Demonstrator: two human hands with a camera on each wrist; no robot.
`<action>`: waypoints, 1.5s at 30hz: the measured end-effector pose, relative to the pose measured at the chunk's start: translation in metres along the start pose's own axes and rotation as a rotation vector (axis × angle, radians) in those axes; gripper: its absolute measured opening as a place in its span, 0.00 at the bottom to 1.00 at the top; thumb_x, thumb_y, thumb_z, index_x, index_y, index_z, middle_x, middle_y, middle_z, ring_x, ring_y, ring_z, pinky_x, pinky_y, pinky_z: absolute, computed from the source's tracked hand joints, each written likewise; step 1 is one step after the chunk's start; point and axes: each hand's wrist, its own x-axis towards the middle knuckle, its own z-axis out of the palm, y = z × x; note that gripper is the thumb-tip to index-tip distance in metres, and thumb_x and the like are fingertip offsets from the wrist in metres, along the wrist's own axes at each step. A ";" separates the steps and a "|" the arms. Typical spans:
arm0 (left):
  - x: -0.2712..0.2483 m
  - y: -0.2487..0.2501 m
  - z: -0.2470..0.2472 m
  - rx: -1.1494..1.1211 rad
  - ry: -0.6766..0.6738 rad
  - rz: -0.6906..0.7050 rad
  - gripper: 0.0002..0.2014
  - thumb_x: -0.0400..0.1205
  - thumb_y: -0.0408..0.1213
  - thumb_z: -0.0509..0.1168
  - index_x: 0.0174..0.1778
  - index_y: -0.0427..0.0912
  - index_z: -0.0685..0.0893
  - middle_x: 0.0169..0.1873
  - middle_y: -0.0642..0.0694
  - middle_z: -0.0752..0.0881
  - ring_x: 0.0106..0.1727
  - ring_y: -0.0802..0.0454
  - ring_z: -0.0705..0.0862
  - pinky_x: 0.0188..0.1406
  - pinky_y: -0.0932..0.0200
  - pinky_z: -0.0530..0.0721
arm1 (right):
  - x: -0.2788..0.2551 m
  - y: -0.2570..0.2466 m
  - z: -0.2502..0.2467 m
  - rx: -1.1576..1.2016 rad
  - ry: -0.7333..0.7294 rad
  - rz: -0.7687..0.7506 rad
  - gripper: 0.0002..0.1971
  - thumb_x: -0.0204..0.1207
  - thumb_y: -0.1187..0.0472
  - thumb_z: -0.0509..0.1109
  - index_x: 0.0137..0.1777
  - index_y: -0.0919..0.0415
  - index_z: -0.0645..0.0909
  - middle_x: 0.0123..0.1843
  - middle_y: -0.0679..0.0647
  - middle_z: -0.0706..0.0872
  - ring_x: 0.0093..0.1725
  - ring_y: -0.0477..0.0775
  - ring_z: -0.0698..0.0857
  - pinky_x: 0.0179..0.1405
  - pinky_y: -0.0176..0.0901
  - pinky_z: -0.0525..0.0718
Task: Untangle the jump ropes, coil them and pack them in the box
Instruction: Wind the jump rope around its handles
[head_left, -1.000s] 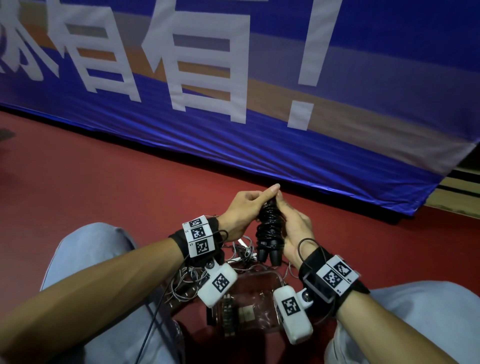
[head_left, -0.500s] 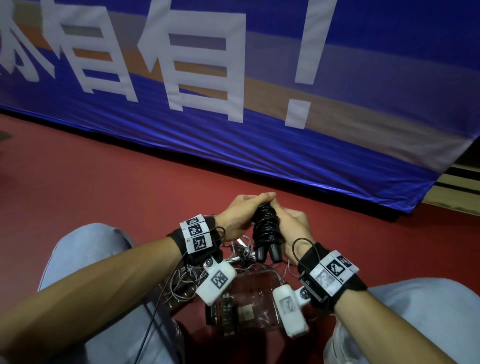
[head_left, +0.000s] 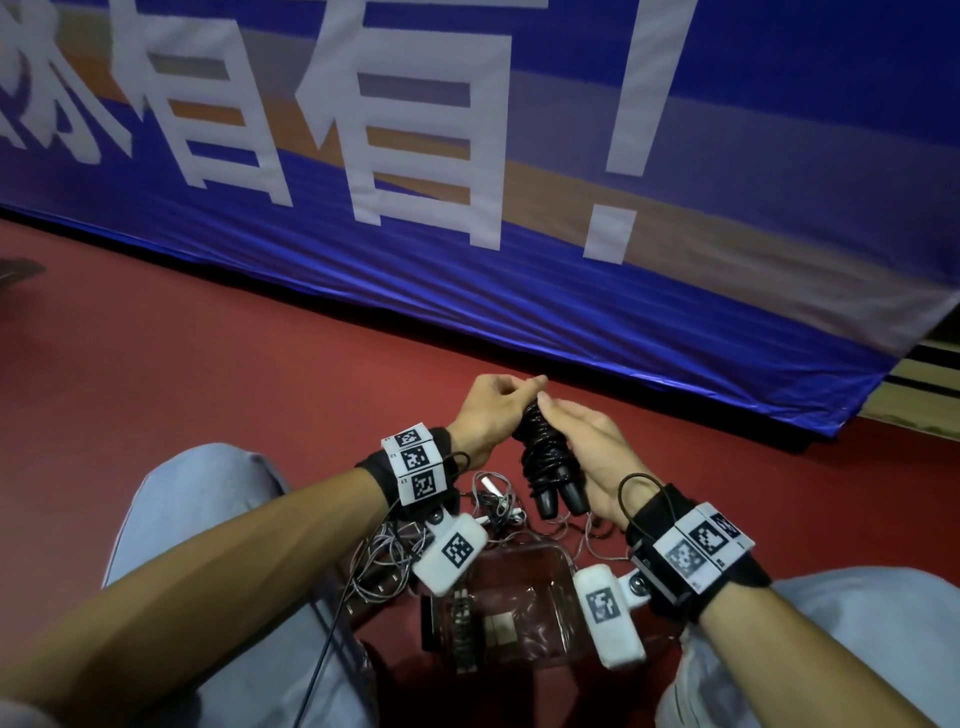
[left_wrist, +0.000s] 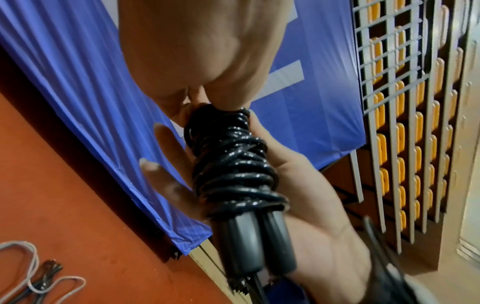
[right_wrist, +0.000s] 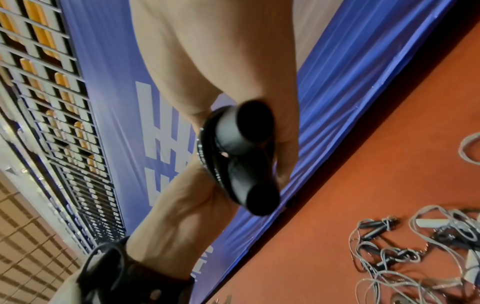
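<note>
hands meet over a red floor (head_left: 208, 374), seen from above by a seated person in pale trousers. black jump rope (head_left: 545, 457), its cord wound tightly round its two handles, is held upright and slightly tilted between both hands. left hand (head_left: 488, 415) pinches the top end of the bundle with curled fingers (left_wrist: 207, 86). right hand (head_left: 597, 457) cradles the bundle along its palm, its fingers (left_wrist: 166, 135) mostly straight and lying against the coils, thumb beside them. handle ends point down toward the person's lap. below the hands, on the floor between the knees, sits a clear plastic box (head_left: 519, 597). just beyond the box lies a tangle of grey and black ropes (head_left: 384, 551). blue banner (head_left: 467, 260) with white characters hangs behind.
</note>
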 end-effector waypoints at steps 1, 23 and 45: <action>-0.001 -0.001 0.001 0.007 0.010 0.012 0.17 0.86 0.45 0.69 0.44 0.32 0.87 0.26 0.48 0.84 0.25 0.54 0.82 0.21 0.61 0.79 | 0.001 0.000 0.000 -0.010 0.005 0.014 0.22 0.84 0.54 0.73 0.70 0.70 0.80 0.60 0.78 0.87 0.50 0.71 0.87 0.39 0.55 0.89; 0.011 0.030 -0.005 -0.491 -0.478 -0.303 0.05 0.85 0.34 0.61 0.45 0.38 0.79 0.32 0.48 0.75 0.27 0.61 0.69 0.23 0.68 0.65 | 0.002 -0.039 -0.023 0.245 -0.133 0.014 0.34 0.79 0.42 0.71 0.68 0.75 0.79 0.47 0.71 0.84 0.38 0.63 0.86 0.32 0.47 0.90; 0.010 0.033 -0.025 0.497 -0.183 0.086 0.15 0.87 0.42 0.62 0.35 0.41 0.78 0.25 0.43 0.74 0.25 0.50 0.70 0.26 0.58 0.69 | 0.017 -0.013 -0.022 -0.336 -0.014 -0.162 0.35 0.75 0.22 0.59 0.63 0.52 0.82 0.55 0.61 0.93 0.47 0.57 0.91 0.49 0.55 0.89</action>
